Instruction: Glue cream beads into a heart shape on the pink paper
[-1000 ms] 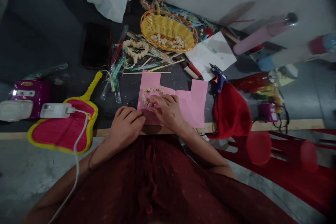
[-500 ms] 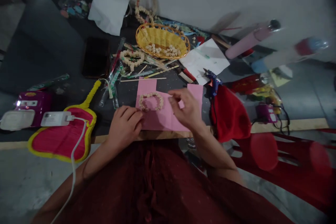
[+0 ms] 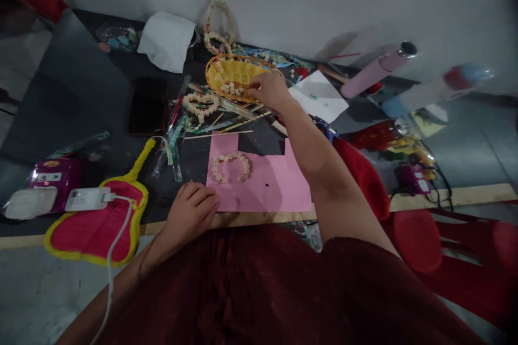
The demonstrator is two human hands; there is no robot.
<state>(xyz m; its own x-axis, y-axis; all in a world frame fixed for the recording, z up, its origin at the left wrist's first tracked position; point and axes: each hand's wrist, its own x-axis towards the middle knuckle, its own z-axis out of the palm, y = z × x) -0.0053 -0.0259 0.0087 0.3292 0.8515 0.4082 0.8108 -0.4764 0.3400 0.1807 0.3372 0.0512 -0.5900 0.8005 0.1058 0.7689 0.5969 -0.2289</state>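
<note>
My right hand [image 3: 269, 90] reaches into the yellow wicker basket [image 3: 216, 73], its fingers bent down in a pinch over small pale bead-like pieces [image 3: 231, 89]. The fingertips hide whatever is between them. On the pink paper [image 3: 279, 194] lies a ring of small pale pieces [image 3: 232, 156], with a gap at its lower side. My left hand [image 3: 194, 206] rests by the paper's lower left corner at the table edge, fingers loosely laid down and holding nothing visible. A heart-shaped piece of similar beads [image 3: 200, 108] lies in front of the basket.
A dark phone [image 3: 149, 105] and a pink and yellow fan-shaped item [image 3: 101, 221] with a white charger [image 3: 87, 199] are at left. Thin sticks [image 3: 218, 135] lie mid-table. At right stand a pink bottle [image 3: 370, 73], a blue glue gun [image 3: 326, 128] and a red cloth bag [image 3: 360, 172].
My right hand has moved from above the pink paper, away from me, into the basket. My left hand stays at the table edge. The view has tilted up slightly.
</note>
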